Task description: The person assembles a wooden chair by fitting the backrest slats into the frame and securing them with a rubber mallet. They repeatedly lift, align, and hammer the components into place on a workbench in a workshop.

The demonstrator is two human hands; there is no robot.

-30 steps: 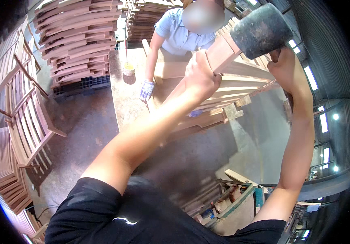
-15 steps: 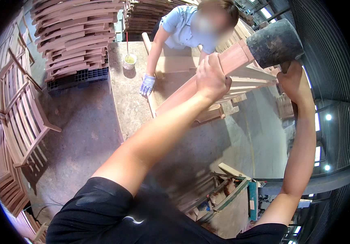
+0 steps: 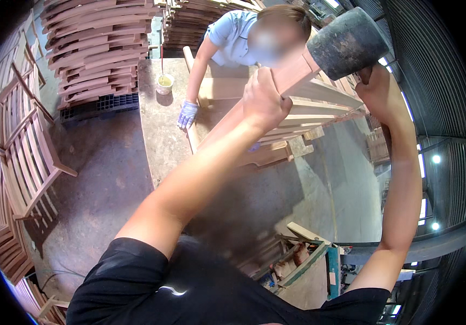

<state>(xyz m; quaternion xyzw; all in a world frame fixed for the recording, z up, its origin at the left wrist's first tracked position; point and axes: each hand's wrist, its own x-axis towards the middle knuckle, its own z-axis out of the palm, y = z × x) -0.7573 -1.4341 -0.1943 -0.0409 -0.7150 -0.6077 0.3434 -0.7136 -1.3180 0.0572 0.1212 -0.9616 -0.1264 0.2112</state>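
Note:
My left hand (image 3: 265, 100) is closed round a wooden beam (image 3: 296, 74) that slants up to the right from the table. In my right hand (image 3: 378, 89) is the handle of a mallet with a large black head (image 3: 348, 43). The head is at the beam's upper end; whether they touch I cannot tell. Beneath the beam, a slatted wooden frame (image 3: 325, 97) reaches out to the right. Across the table, a co-worker in a light blue shirt leans over it, one gloved hand (image 3: 187, 115) on a wooden rail (image 3: 192, 140).
A small white bucket (image 3: 164, 84) stands on the worktable (image 3: 154, 119). Stacked curved wooden parts (image 3: 97, 54) rest on a dark pallet (image 3: 100, 106) behind. Slatted wooden frames (image 3: 30, 146) line the left side. At lower right is a green-edged bin (image 3: 333, 271) with wood scraps.
My left hand, the beam and the mallet have shifted a little left, and the mallet head sits slightly higher. The whole view has also shifted slightly. Both grips are unchanged.

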